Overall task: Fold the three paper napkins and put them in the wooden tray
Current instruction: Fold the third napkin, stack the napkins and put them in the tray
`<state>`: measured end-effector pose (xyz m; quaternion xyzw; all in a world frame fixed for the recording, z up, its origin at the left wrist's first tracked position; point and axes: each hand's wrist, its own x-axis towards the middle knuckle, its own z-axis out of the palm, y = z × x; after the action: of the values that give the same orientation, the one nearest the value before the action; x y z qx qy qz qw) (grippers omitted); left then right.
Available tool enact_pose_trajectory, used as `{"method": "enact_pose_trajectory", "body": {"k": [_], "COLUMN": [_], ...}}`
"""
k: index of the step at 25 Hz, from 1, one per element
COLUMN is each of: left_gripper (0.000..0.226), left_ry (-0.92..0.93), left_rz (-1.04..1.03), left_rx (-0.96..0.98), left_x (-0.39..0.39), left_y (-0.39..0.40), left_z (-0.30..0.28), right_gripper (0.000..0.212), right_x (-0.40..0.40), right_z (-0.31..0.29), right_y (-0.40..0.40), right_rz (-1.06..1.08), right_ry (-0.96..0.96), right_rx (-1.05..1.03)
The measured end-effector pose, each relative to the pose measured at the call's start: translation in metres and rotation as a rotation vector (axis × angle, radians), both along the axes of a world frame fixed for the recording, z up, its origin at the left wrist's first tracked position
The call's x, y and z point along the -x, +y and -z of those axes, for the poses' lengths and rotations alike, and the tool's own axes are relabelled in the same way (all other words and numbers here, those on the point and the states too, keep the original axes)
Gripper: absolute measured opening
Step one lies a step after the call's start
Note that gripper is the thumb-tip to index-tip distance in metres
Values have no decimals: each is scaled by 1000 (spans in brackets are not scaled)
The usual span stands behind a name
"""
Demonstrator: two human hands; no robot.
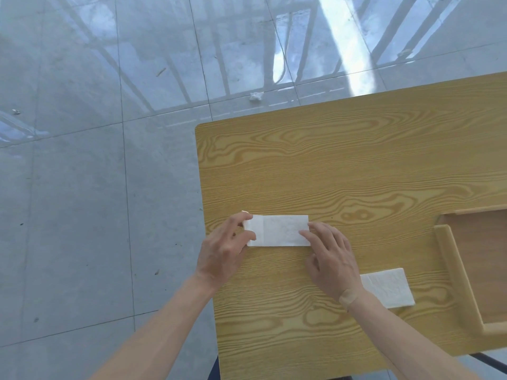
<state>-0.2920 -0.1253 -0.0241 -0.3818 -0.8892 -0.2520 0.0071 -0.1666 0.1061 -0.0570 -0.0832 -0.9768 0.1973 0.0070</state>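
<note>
A white paper napkin (278, 230) lies on the wooden table as a long folded strip, near the table's left edge. My left hand (223, 249) pinches its left end between thumb and fingers. My right hand (327, 256) rests fingertips down on its right end. A second white napkin (389, 287), folded to a rectangle, lies on the table by my right wrist, which hides part of it. The wooden tray (452, 266) stands at the right edge of the view and shows nothing inside the part I can see. No third napkin is visible.
The table (329, 165) has a light wood-grain top; its left edge and far edge are close to the napkin. Grey glossy floor tiles lie beyond, with a crumpled white scrap (255, 96) on them.
</note>
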Motion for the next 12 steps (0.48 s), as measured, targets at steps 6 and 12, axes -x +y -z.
{"method": "enact_pose_trajectory", "body": {"k": [6, 12], "left_gripper": [18, 17], "left_ry": [92, 76], "left_rz": [178, 247], "left_rx": [36, 95], "left_x": [-8, -19], "left_y": [42, 84], "left_z": [-3, 14], "right_gripper": [57, 62], "right_x": [-21, -27], "right_z": [7, 11], "right_y": [1, 4], "right_rz": [-5, -42], "right_ry": [-82, -174], "right_rx": [-50, -97]}}
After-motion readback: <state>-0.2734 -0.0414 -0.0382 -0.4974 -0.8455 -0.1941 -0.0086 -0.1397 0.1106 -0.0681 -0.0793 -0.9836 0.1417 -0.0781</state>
